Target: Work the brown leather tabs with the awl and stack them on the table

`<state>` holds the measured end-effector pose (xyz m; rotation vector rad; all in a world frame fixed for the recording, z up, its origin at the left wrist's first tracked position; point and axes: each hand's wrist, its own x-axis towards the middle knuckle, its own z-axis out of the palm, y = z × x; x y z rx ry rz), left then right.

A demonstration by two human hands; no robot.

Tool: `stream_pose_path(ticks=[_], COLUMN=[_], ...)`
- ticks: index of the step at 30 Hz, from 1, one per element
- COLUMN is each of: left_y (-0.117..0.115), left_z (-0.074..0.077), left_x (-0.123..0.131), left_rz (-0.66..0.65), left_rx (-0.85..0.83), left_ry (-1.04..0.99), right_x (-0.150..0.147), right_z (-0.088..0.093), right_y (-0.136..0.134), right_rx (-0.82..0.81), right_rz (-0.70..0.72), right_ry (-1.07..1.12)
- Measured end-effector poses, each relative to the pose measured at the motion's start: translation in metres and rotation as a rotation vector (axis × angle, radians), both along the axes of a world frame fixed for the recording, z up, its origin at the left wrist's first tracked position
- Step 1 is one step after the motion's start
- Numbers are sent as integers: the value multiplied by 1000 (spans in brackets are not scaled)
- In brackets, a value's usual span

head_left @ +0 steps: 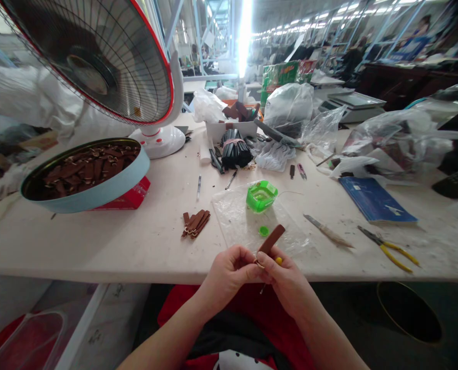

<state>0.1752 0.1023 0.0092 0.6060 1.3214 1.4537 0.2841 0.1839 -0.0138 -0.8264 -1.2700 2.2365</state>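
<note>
A brown leather strap (272, 239) points up and to the right from my hands, just over the table's front edge. My right hand (290, 280) is closed around its lower part, thumb on top. A small yellow piece (279, 261) shows between the right fingers; a thin metal tip juts out below, and I cannot tell whether they are one tool. My left hand (231, 272) pinches at the strap's lower end, where a metal ring (259, 264) partly shows. Left of the hands lies a small pile of similar straps (195, 223) with rings.
Beyond the hands are a green plastic container (262, 196) and green cap (264, 231) on clear plastic sheeting. A knife (329, 231), yellow-handled pliers (388, 248) and blue booklet (377, 199) lie right. A round tin (98, 189) of brown straps and a fan (157, 139) stand left.
</note>
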Motion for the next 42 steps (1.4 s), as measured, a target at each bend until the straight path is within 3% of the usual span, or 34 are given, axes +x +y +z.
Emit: stream_pose_path(ticks=[7, 12, 16, 22, 28, 35, 42], left_y=[-2, -2, -1, -1, -3, 9, 20], left_z=[-5, 2, 8, 8, 6, -8, -19], left_x=[-4, -2, -1, 4, 1, 2, -6], left_rz=[8, 26, 28, 69, -43, 69, 158], left_rx=[-48, -52, -69, -75, -86, -88, -137], left_ry=[-65, -112, -80, 127, 325, 127, 47], right_x=[-1, 3, 9, 6, 5, -1, 3], right_z=[11, 7, 5, 9, 3, -5, -21], right_y=[1, 0, -3, -3, 4, 10, 56], right_rx=[344, 486, 508, 528, 512, 416, 569], right_rz=[-38, -66, -119, -98, -89, -33, -367], right_ry=[-130, -153, -130, -131, -178, -165, -199])
